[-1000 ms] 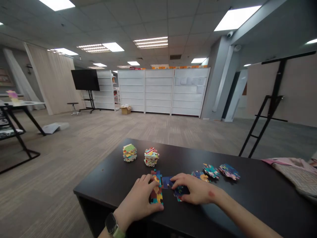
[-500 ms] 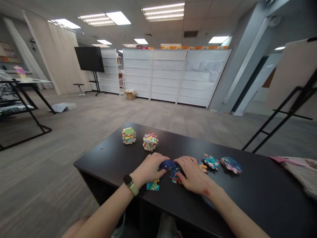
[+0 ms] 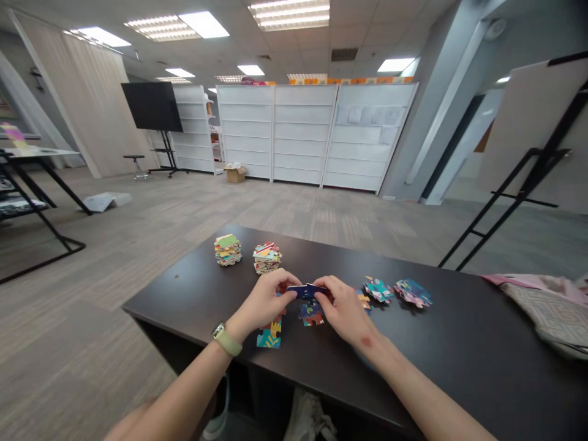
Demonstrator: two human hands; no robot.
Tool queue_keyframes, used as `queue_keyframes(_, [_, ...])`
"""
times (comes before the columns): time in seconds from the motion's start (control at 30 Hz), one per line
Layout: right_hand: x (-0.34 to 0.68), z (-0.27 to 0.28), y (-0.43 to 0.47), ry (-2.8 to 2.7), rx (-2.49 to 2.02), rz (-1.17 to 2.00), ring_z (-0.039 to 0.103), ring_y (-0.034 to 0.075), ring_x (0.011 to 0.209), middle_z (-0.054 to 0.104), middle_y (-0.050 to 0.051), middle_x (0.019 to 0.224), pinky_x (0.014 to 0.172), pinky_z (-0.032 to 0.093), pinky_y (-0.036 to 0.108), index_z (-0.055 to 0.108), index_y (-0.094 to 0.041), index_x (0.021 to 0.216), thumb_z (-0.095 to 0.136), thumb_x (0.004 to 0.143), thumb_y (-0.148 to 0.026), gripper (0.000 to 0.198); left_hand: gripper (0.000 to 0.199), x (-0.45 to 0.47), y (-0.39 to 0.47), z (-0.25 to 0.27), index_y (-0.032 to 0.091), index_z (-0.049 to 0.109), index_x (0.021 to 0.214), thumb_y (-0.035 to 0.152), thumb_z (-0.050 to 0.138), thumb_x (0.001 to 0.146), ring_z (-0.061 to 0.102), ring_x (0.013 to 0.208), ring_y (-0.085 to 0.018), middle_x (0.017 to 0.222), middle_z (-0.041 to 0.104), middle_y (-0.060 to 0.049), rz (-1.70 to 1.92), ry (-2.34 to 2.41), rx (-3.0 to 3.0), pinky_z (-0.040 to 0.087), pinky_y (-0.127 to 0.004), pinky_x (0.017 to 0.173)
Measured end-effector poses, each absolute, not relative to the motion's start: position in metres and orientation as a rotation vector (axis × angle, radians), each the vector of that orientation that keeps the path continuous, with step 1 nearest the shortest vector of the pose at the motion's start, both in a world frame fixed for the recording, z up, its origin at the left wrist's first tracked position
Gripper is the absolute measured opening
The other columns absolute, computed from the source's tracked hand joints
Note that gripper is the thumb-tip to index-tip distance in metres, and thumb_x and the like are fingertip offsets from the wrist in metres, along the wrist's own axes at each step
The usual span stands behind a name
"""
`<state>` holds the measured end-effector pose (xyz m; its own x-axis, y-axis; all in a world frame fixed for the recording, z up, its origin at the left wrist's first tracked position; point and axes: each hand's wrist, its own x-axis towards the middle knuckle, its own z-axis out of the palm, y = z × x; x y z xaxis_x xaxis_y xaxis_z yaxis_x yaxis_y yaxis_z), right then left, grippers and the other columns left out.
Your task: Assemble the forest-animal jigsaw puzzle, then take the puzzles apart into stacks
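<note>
Between my two hands, just above the table, are dark blue puzzle pieces (image 3: 305, 292), tilted so they look thin. My left hand (image 3: 271, 295) pinches their left end, thumb in front and fingers behind. At the right end my right hand (image 3: 340, 304) grips in the same way. Below them on the table lies a blue and red puzzle piece (image 3: 312, 313). A teal and yellow puzzle piece (image 3: 269, 338) rests nearer the front edge, close under my left wrist. An orange puzzle piece (image 3: 364, 300) shows partly beside my right hand.
Two tall stacks of puzzle pieces, one green-topped (image 3: 228, 250) and one red-striped (image 3: 267, 258), stand at the back left of the black table (image 3: 184, 303). Two lower piles, teal (image 3: 378, 290) and blue-pink (image 3: 413, 293), lie right. A patterned bag (image 3: 542, 306) sits at the right edge.
My hands have lifted the dark blue pieces off the table and tilted them up between my fingers. The blue and red piece stays below on the table. The camera view has shifted slightly.
</note>
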<state>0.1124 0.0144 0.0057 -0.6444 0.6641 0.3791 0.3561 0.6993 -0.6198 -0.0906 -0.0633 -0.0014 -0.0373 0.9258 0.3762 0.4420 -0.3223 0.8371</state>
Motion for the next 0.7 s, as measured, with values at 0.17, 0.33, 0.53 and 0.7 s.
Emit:
queue_keyframes(0.17, [0.115, 0.012, 0.012, -2.127, -0.601, 1.429, 0.060, 0.015, 0.067, 0.066, 0.001, 0.078, 0.062, 0.048, 0.029, 0.063, -0.019, 0.094, 0.058, 0.090, -0.040, 0.022, 0.033, -0.095, -0.070, -0.004, 0.014, 0.069, 0.104, 0.036, 0.076, 0.081, 0.062, 0.071, -0.015, 0.084, 0.067, -0.003, 1.372, 1.068, 1.285, 0.048, -0.026, 0.068])
queue_keyframes(0.33, [0.109, 0.004, 0.009, -1.958, -0.571, 1.740, 0.057, 0.012, 0.061, 0.062, -0.001, 0.072, 0.057, 0.046, 0.025, 0.063, -0.018, 0.091, 0.069, 0.082, -0.049, 0.033, 0.038, -0.108, -0.080, 0.004, 0.013, 0.071, 0.098, 0.040, 0.083, 0.074, 0.064, 0.070, -0.016, 0.084, 0.068, -0.005, 1.320, 1.074, 1.286, 0.049, -0.026, 0.065])
queue_keyframes(0.53, [0.114, -0.001, 0.013, -2.110, -0.614, 1.469, 0.060, 0.016, 0.067, 0.066, 0.002, 0.079, 0.061, 0.049, 0.030, 0.064, -0.020, 0.094, 0.058, 0.090, -0.042, 0.023, 0.033, -0.135, -0.076, -0.003, 0.012, 0.067, 0.106, 0.037, 0.068, 0.084, 0.068, 0.083, -0.020, 0.094, 0.071, -0.009, 1.318, 1.379, 1.477, 0.053, -0.030, 0.074])
queue_keyframes(0.7, [0.114, -0.010, 0.014, -2.503, -0.738, 0.563, 0.061, 0.026, 0.103, 0.067, 0.012, 0.110, 0.095, 0.048, 0.042, 0.069, -0.017, 0.112, 0.049, 0.090, -0.020, 0.030, 0.024, -0.144, -0.074, -0.020, 0.014, 0.070, 0.100, 0.028, 0.067, 0.080, 0.066, 0.084, -0.023, 0.091, 0.069, -0.008, 1.249, 1.697, 1.583, 0.052, -0.035, 0.076])
